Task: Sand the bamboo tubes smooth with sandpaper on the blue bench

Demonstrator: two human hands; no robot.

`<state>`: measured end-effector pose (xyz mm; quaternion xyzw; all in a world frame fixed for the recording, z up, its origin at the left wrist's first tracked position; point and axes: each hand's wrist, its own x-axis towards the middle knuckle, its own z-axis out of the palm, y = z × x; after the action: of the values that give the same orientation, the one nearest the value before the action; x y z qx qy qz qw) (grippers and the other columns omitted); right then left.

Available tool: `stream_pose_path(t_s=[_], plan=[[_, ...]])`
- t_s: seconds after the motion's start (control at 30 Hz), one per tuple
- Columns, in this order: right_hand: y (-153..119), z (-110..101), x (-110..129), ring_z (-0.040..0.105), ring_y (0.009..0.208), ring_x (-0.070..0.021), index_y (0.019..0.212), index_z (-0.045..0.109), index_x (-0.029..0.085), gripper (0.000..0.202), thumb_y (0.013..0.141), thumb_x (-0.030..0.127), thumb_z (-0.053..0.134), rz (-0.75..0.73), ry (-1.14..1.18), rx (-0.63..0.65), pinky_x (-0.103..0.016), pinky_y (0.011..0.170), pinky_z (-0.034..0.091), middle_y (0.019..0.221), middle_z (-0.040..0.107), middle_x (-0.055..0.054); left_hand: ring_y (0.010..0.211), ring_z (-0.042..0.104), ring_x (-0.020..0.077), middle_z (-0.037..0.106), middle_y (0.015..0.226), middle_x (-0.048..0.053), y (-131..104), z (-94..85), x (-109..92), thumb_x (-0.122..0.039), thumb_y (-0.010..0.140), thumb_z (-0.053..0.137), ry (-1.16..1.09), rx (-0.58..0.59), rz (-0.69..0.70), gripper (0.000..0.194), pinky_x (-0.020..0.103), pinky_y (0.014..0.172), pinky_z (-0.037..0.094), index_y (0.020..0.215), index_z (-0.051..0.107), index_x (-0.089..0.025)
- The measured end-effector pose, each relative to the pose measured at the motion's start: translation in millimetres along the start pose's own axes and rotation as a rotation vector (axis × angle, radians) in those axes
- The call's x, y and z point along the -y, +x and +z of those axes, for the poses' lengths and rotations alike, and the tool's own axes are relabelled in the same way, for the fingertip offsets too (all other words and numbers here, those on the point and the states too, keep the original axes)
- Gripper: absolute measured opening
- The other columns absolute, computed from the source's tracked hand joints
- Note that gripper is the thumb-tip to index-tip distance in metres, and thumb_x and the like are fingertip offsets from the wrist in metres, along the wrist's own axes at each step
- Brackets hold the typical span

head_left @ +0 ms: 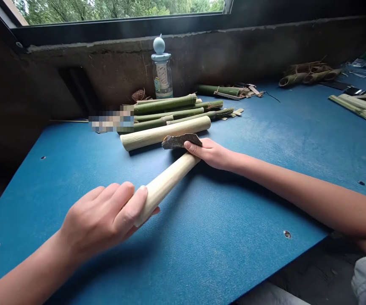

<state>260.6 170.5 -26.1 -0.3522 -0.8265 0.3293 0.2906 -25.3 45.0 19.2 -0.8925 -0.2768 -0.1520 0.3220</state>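
My left hand (pixel 103 214) is wrapped round the near end of a pale, peeled bamboo piece (pixel 168 180), which slants up and away to the right. At its far end, my right hand (pixel 210 151) grips a dark, flat, rough-edged blade (pixel 183 141) with the thumb pressed on its face. The blade lies across the far end of the bamboo; whether it touches the surface I cannot tell. Just behind, a second peeled bamboo piece (pixel 166 132) lies on the blue table (pixel 233 220).
Several green bamboo pieces (pixel 166 104) lie behind, near a clear bottle with a blue ball top (pixel 163 76). More bamboo (pixel 219 90) sits by the wall, with tubes (pixel 309 76) and split strips (pixel 363 108) at the right. The table's front edge (pixel 281 269) runs at lower right.
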Motion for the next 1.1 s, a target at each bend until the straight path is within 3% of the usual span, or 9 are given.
stream_pose_path(t_s=[0.1,0.23,0.33,0.53,0.63,0.73,0.87,0.93,1.1], plan=[[0,7,1,0.058,0.076,-0.0189,0.088,0.064,0.013,0.062,0.099,0.061,0.027,-0.057,-0.082,-0.005,-0.031,0.072,0.045,0.086,0.068,-0.007,0.049,0.056,0.0177,0.061,0.063,-0.002,-2,2.5,0,-0.052,0.090,0.056,0.056,0.138,-0.253,0.032,0.029,0.048,0.035,0.099,0.048,-0.022],[-5,14,3,0.066,0.097,-0.0232,0.117,0.064,0.012,0.051,0.103,0.047,0.029,-0.259,-0.184,0.022,-0.034,0.086,0.048,0.111,0.072,-0.012,0.047,0.055,0.0193,0.055,0.053,-0.004,5,11.6,14,-0.069,0.089,0.036,-0.294,0.569,-0.851,0.048,0.028,0.046,0.032,0.094,0.052,-0.024],[-10,14,4,0.065,0.110,-0.0232,0.127,0.061,0.013,0.044,0.104,0.036,0.030,-0.368,-0.272,-0.062,-0.035,0.093,0.048,0.124,0.069,-0.013,0.055,0.058,0.0209,0.061,0.058,-0.001,9,20.4,27,-0.076,0.086,0.027,-0.427,0.739,-1.007,0.058,0.029,0.049,0.034,0.087,0.056,-0.025],[-16,-22,8,0.069,0.075,-0.0219,0.114,0.069,0.015,0.039,0.100,0.034,0.038,-0.270,-0.591,-0.316,-0.033,0.071,0.050,0.092,0.076,-0.010,0.052,0.056,0.0232,0.061,0.059,0.004,4,21.7,34,-0.075,0.088,0.022,-0.323,0.811,-0.911,0.060,0.029,0.045,0.030,0.076,0.055,-0.026],[-19,-30,14,0.071,0.093,-0.0248,0.125,0.065,0.017,0.036,0.096,0.025,0.044,-0.290,-0.634,-0.170,-0.036,0.083,0.053,0.110,0.074,-0.010,0.044,0.051,0.0217,0.056,0.054,0.002,1,19.4,28,-0.074,0.087,0.031,-0.194,0.766,-0.813,0.052,0.028,0.041,0.025,0.078,0.049,-0.026],[-24,-16,18,0.061,0.122,-0.0242,0.133,0.057,0.017,0.042,0.093,0.016,0.046,-0.406,-0.543,0.059,-0.040,0.104,0.049,0.134,0.063,-0.010,0.056,0.059,0.0221,0.062,0.073,0.004,-4,23.9,20,-0.065,0.092,0.034,-0.130,0.621,-0.675,0.045,0.028,0.045,0.032,0.097,0.049,-0.023],[-28,13,17,0.042,0.141,-0.0260,0.144,0.045,0.012,0.050,0.094,0.016,0.043,-0.375,-0.491,-0.016,-0.049,0.117,0.037,0.148,0.050,-0.015,0.091,0.061,0.0268,0.059,0.109,0.015,-10,34.9,13,-0.052,0.093,0.049,-0.221,0.345,-0.364,0.048,0.034,0.074,0.048,0.121,0.035,-0.016],[-26,20,15,0.039,0.143,-0.0276,0.145,0.043,0.012,0.051,0.095,0.018,0.042,-0.360,-0.494,-0.039,-0.051,0.118,0.035,0.150,0.047,-0.017,0.100,0.058,0.0264,0.056,0.114,0.016,-11,38.9,12,-0.040,0.093,0.055,-0.326,0.292,-0.314,0.045,0.036,0.084,0.048,0.123,0.032,-0.015],[-15,19,10,0.051,0.133,-0.0274,0.141,0.048,0.010,0.047,0.096,0.019,0.042,-0.331,-0.495,-0.031,-0.049,0.111,0.042,0.144,0.053,-0.017,0.082,0.057,0.0198,0.057,0.099,0.010,-5,43.0,17,-0.030,0.096,0.052,-0.285,0.277,-0.258,0.027,0.029,0.071,0.047,0.116,0.044,-0.015]])
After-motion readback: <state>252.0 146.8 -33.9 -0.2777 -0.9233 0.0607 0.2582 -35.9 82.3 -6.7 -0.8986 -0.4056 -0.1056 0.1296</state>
